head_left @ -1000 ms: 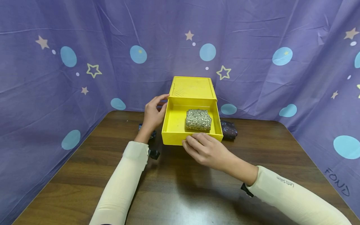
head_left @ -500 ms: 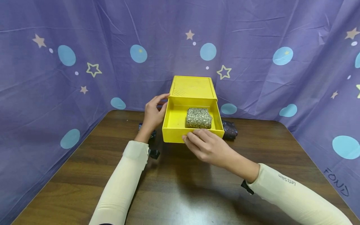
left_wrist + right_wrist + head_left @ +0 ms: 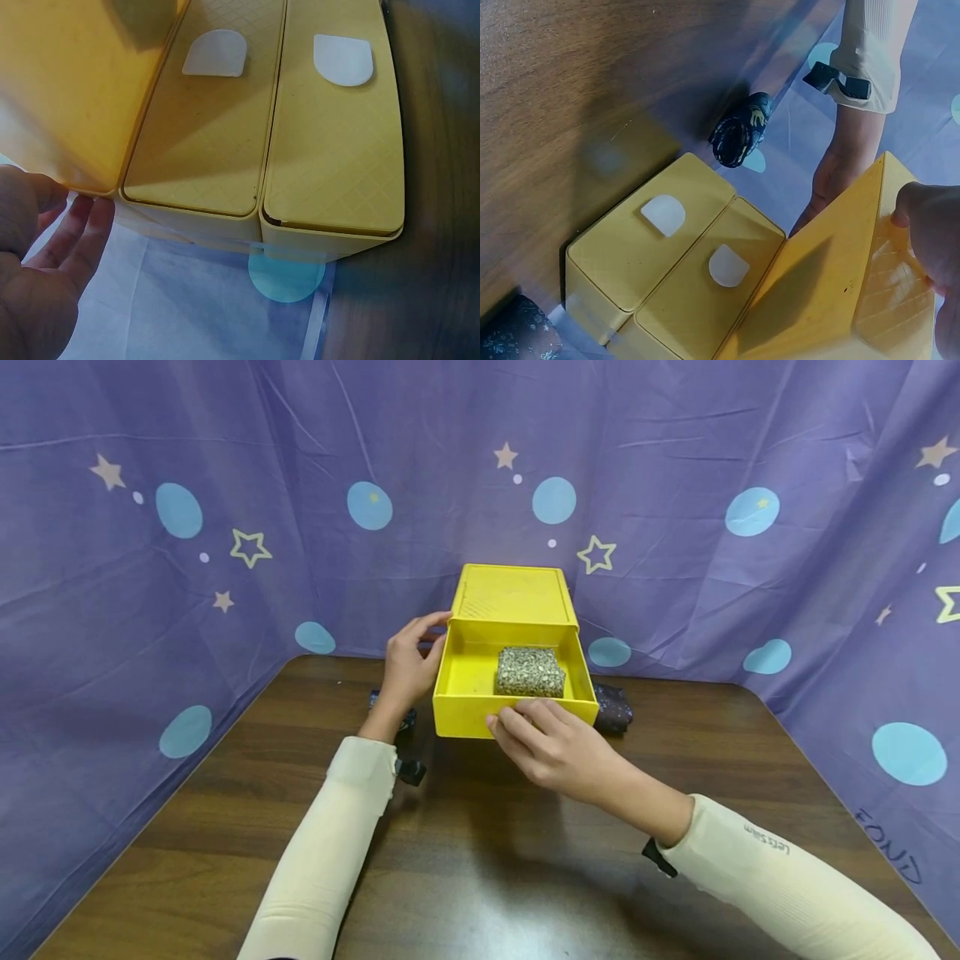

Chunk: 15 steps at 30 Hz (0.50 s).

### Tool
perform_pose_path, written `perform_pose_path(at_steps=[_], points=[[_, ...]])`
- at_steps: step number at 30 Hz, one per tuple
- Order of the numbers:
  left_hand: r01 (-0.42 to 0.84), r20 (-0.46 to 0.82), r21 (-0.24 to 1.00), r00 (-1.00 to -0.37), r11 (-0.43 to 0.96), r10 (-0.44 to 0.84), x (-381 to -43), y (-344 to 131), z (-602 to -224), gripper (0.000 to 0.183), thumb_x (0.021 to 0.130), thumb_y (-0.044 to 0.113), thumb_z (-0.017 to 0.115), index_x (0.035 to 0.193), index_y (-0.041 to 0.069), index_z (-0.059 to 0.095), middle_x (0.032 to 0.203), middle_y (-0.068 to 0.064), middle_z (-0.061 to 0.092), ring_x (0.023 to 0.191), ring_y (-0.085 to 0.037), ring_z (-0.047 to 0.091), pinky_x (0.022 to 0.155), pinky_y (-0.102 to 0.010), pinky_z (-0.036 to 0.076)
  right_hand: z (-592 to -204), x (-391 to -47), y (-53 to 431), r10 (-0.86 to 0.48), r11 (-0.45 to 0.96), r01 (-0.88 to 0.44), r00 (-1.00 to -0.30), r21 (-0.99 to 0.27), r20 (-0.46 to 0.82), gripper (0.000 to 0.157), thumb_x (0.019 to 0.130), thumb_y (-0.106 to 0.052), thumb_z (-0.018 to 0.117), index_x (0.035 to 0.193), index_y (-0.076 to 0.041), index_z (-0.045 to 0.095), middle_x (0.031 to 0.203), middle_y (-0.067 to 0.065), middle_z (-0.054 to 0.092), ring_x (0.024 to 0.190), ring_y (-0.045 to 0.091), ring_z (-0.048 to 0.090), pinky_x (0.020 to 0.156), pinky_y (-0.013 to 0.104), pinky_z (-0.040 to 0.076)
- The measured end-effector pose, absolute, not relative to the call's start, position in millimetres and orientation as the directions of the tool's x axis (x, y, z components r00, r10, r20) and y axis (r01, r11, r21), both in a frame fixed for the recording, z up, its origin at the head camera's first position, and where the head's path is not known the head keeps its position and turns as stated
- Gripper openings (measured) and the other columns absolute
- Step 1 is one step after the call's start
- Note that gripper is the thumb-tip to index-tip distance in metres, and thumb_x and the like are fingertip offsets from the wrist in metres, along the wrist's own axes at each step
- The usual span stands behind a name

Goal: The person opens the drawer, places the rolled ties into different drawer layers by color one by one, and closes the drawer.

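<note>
A yellow drawer unit (image 3: pixel 517 593) stands at the back of the table with its top drawer (image 3: pixel 463 717) pulled far out. Inside that drawer, toward the right, lies a rolled speckled grey-and-white cloth (image 3: pixel 529 672). My right hand (image 3: pixel 551 745) pinches the drawer's front panel; in the right wrist view the thumb lies over the panel's edge. My left hand (image 3: pixel 408 662) rests its fingers against the unit's left side, near the open drawer's base. Two lower drawers (image 3: pixel 199 142), each with a white tab handle (image 3: pixel 343 60), are closed in the left wrist view.
A dark patterned rolled cloth (image 3: pixel 613 708) lies right of the unit. Another dark patterned roll (image 3: pixel 740 131) sits on the left, partly behind my left wrist in the head view. A purple curtain (image 3: pixel 645 460) hangs behind the wooden table (image 3: pixel 420 877).
The pulled-out drawer's front has risen slightly, and my right hand has moved up with it. The speckled cloth's lower edge is now more hidden behind the front panel. My left hand stays put.
</note>
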State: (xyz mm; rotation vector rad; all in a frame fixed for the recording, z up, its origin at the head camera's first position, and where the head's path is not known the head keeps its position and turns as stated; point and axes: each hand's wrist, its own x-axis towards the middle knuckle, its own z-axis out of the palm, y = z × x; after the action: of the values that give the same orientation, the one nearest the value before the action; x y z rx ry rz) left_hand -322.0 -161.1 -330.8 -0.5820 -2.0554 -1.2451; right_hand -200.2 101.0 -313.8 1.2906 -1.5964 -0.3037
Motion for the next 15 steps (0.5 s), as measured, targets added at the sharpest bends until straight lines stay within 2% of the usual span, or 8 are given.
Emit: perform_pose_path(at_steps=[8, 15], points=[[0.659, 0.728, 0.597, -0.685, 0.457, 0.036, -321.4, -160.7, -330.1, 0.033, 0.101, 0.013, 0.067, 0.134, 0.013, 0.069, 0.123, -0.012, 0.068, 0.102, -0.027, 0.071, 0.085, -0.042, 0.062, -313.4, -201.9, 101.4, -0.834, 0.410, -0.578, 0.077, 0.706, 0.547, 0.028, 0.107, -0.003, 0.049, 0.125, 0.003, 0.068, 0.113, 0.016, 0.062, 0.095, 0.030, 0.060, 0.081, 0.035, 0.056], [0.658, 0.728, 0.600, -0.685, 0.455, 0.032, -320.5, -160.1, -329.0, 0.033, 0.101, 0.011, 0.066, 0.134, 0.012, 0.069, 0.124, -0.013, 0.068, 0.103, -0.032, 0.071, 0.086, -0.045, 0.061, -313.7, -203.5, 101.4, -0.838, 0.417, -0.566, 0.063, 0.711, 0.542, 0.028, 0.107, -0.002, 0.048, 0.127, 0.004, 0.067, 0.113, 0.017, 0.061, 0.095, 0.031, 0.059, 0.082, 0.036, 0.056]])
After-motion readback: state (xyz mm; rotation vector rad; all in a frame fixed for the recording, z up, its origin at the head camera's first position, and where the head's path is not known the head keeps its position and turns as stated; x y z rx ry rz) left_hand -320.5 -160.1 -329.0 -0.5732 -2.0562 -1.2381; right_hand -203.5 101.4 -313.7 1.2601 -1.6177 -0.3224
